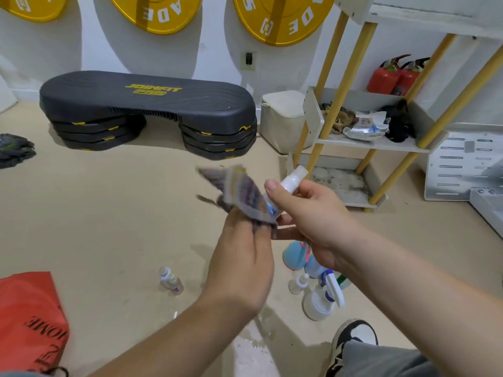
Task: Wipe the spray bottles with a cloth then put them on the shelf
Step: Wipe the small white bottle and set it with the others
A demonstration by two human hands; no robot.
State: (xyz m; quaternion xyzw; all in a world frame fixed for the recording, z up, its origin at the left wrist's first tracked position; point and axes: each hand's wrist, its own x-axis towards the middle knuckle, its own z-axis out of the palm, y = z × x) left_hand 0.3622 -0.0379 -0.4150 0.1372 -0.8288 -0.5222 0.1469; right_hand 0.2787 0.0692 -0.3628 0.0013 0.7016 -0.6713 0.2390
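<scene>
Above floor: right hand (307,210) grips small white spray bottle (290,183); left hand (245,251) holds cloth (242,191).

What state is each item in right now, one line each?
Small spray bottle: tilted, held in the right hand.
Cloth: gripped by the left hand, pressed on the bottle's lower part.
Other bottles: on the floor, not shelved.
Shelf: holds clutter, no spray bottles seen.
</scene>
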